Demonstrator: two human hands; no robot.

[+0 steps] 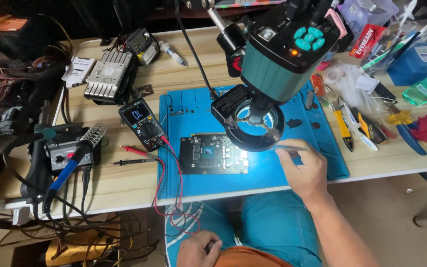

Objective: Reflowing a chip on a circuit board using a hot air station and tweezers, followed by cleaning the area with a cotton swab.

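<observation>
mat: bright blue, under the right hand and its fingers
tweezers: silvery, pinched at the fingertips
circuit board: black with a dark square chip, just left of the fingers
ring light: black, glowing white, above the fingers
microscope camera: teal body, turquoise buttons
multimeter: black, red and black leads
left hand: against blue and orange cloth

1 head camera looks steeply down from close above the wooden bench, facing forward over the blue mat.
</observation>
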